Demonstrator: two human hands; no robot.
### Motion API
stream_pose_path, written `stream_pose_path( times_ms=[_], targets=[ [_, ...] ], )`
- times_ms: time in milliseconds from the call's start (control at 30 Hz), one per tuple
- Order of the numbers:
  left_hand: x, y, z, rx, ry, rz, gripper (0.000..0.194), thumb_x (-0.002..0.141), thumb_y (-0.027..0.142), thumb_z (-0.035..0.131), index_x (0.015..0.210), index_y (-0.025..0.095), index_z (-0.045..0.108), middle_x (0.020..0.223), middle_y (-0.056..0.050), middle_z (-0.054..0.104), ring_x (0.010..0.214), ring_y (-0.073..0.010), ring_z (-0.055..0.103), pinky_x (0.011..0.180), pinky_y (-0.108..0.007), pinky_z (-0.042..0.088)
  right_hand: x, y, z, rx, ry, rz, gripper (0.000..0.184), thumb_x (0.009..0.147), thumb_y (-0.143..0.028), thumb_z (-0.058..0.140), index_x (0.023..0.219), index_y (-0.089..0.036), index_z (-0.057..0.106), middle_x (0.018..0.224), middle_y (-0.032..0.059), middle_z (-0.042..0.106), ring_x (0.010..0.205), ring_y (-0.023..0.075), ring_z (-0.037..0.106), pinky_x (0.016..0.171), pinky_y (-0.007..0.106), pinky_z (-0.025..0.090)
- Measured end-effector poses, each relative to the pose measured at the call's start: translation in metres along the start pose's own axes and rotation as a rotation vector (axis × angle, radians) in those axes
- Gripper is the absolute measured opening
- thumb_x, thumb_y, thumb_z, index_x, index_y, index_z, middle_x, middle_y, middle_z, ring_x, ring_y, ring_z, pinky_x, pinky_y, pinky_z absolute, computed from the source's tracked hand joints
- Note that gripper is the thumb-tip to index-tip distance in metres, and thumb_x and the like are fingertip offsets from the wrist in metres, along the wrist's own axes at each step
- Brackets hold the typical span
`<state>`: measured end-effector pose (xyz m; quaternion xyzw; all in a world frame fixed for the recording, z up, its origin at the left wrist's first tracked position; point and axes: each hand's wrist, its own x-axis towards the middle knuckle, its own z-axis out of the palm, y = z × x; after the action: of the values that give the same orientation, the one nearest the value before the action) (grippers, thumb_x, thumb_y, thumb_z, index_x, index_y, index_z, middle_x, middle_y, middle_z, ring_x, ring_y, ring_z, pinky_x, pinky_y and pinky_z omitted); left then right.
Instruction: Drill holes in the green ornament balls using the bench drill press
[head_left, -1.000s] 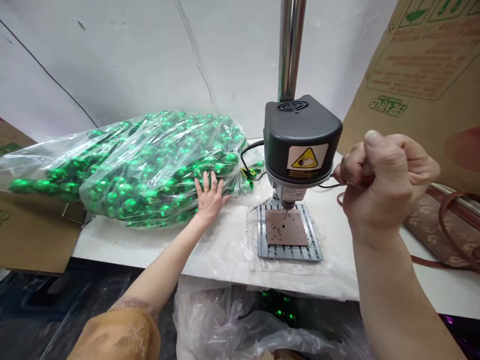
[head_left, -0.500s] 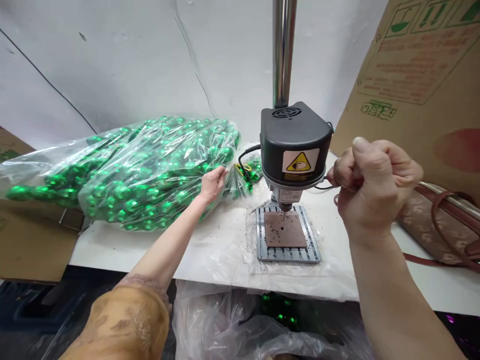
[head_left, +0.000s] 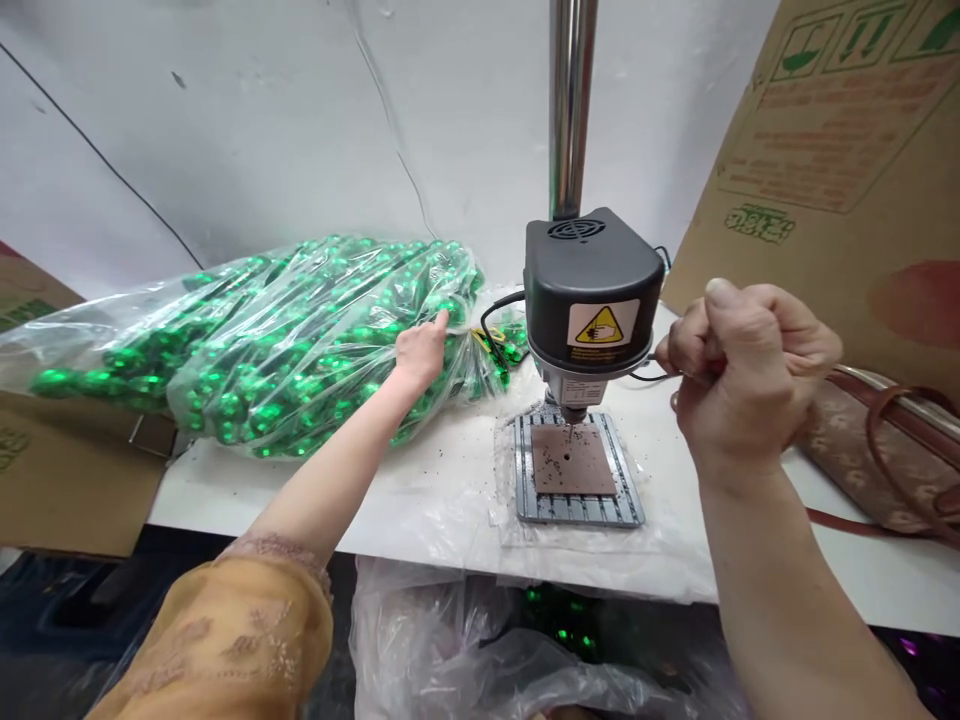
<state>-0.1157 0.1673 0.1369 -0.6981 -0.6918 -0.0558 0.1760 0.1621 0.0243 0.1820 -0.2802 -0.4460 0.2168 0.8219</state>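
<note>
On a white table (head_left: 247,492), a bulging clear bag of green baubles (head_left: 300,350) looks light, soft and slippery, best held by its gathered neck (head_left: 474,362). Right of it, a black drill press (head_left: 589,265). Right hand (head_left: 750,375): fingers curled shut, contents hidden. Left hand (head_left: 420,352), at the bag: one finger extended, others curled; grip unclear.

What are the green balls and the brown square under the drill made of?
The green balls look like shiny plastic, maybe metallic-coated, because their flat facets flash. The brown square seems matte, perhaps wood board or plastic; I can't tell which.
</note>
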Motion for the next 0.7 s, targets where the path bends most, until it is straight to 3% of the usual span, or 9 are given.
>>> stream_pose_path(
  times_ms=[100,167,267,333,400,533,700],
  targets=[
    [0.005,-0.015,0.001,-0.044,0.042,-0.04,0.035,0.102,0.026,0.04,0.118,0.021,0.07,0.108,-0.019,0.073,0.109,-0.0352,0.069,0.087,-0.042,0.05,0.0,0.002,-0.001,-0.001,-0.004,-0.007,0.045,0.08,-0.029,0.067,0.048,-0.021,0.036,0.04,-0.0077,0.036,0.038,0.006,0.035,0.042,0.028,0.028],
    [0.006,-0.023,0.006,-0.09,0.12,0.065,0.033,0.099,0.022,0.041,0.103,0.021,0.074,0.125,-0.019,0.068,0.123,-0.0366,0.061,0.096,-0.047,0.048,0.0,0.003,-0.002,0.003,-0.008,-0.005,0.045,0.08,-0.029,0.068,0.049,-0.021,0.036,0.04,-0.0078,0.036,0.038,0.0061,0.035,0.041,0.028,0.028],
    [0.005,-0.027,0.015,-0.181,0.196,0.251,0.031,0.097,0.015,0.042,0.101,0.022,0.071,0.149,-0.011,0.055,0.137,-0.0332,0.05,0.113,-0.051,0.038,0.0,0.003,-0.002,0.018,-0.013,0.01,0.045,0.079,-0.029,0.068,0.049,-0.021,0.036,0.04,-0.0077,0.035,0.038,0.0062,0.035,0.041,0.028,0.027],
    [0.007,-0.024,0.019,-0.246,0.146,0.241,0.03,0.099,0.017,0.04,0.108,0.023,0.067,0.153,-0.01,0.052,0.133,-0.0302,0.055,0.111,-0.046,0.041,0.0,0.003,-0.001,0.027,-0.011,0.014,0.045,0.079,-0.029,0.068,0.048,-0.021,0.036,0.04,-0.0075,0.035,0.037,0.0064,0.035,0.04,0.028,0.026],
    [0.012,-0.02,0.021,-0.276,0.054,0.172,0.028,0.102,0.025,0.038,0.115,0.022,0.063,0.146,-0.013,0.059,0.123,-0.0294,0.063,0.099,-0.039,0.047,0.0,0.003,0.0,0.035,-0.002,0.012,0.045,0.079,-0.029,0.068,0.048,-0.021,0.036,0.039,-0.0073,0.036,0.037,0.0067,0.035,0.04,0.028,0.026],
    [0.027,-0.017,0.018,-0.209,-0.142,0.08,0.034,0.105,0.039,0.033,0.118,0.021,0.059,0.11,-0.014,0.075,0.104,-0.0296,0.071,0.086,-0.034,0.048,0.0,0.003,0.0,0.04,0.005,0.007,0.044,0.078,-0.028,0.068,0.047,-0.021,0.037,0.039,-0.0071,0.038,0.037,0.0066,0.034,0.04,0.028,0.027],
    [0.034,-0.018,0.011,-0.198,-0.256,0.137,0.038,0.104,0.046,0.036,0.108,0.02,0.064,0.101,-0.012,0.076,0.096,-0.0286,0.072,0.082,-0.032,0.047,0.0,0.003,-0.001,0.051,-0.006,0.018,0.045,0.077,-0.029,0.069,0.048,-0.021,0.037,0.039,-0.0073,0.036,0.037,0.0066,0.034,0.041,0.028,0.027]
  ],
)
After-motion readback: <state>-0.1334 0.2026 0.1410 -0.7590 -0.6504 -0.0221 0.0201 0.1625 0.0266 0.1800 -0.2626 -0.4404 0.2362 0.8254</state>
